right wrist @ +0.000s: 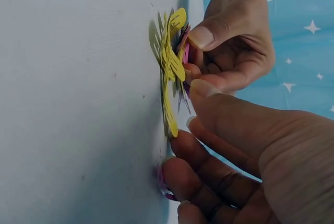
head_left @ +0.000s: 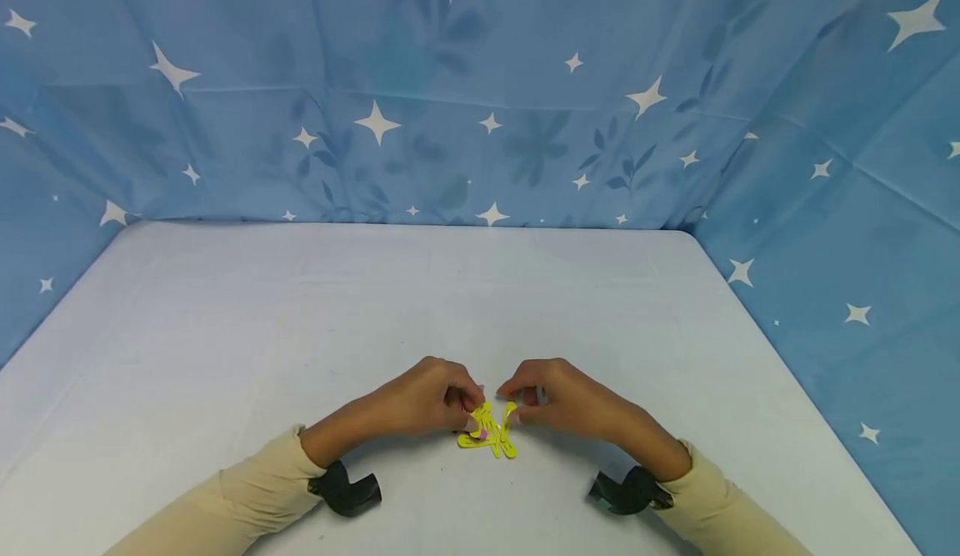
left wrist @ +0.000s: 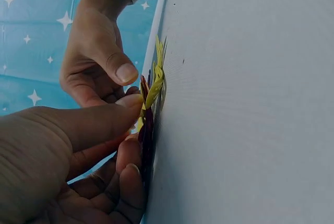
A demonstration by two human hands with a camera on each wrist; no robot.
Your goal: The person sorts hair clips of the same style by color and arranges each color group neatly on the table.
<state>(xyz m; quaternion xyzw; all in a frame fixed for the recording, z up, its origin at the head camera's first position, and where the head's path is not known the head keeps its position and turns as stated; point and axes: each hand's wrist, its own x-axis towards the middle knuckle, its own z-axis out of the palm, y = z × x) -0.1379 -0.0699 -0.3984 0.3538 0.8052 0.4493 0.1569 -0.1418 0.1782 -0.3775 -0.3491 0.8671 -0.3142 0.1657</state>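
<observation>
Thin, flat yellow pieces (head_left: 487, 427) with rounded ends and narrow slots lie in a small overlapping heap near the table's front. My left hand (head_left: 435, 398) is at the heap's left and pinches a dark pink piece (left wrist: 148, 114) and some yellow between thumb and forefinger. On the right, my right hand (head_left: 570, 398) has bent fingers, with thumb and forefinger apart and nothing visible between them. One of its fingertips is at the lower end of a yellow piece (right wrist: 170, 112). A purple piece (right wrist: 163, 182) shows partly behind the right fingers.
A white-covered table (head_left: 337, 306) extends beyond both hands. Blue curtains (head_left: 480, 122) with white stars border its back and sides. Black wrist straps (head_left: 347, 489) hang below the sleeves.
</observation>
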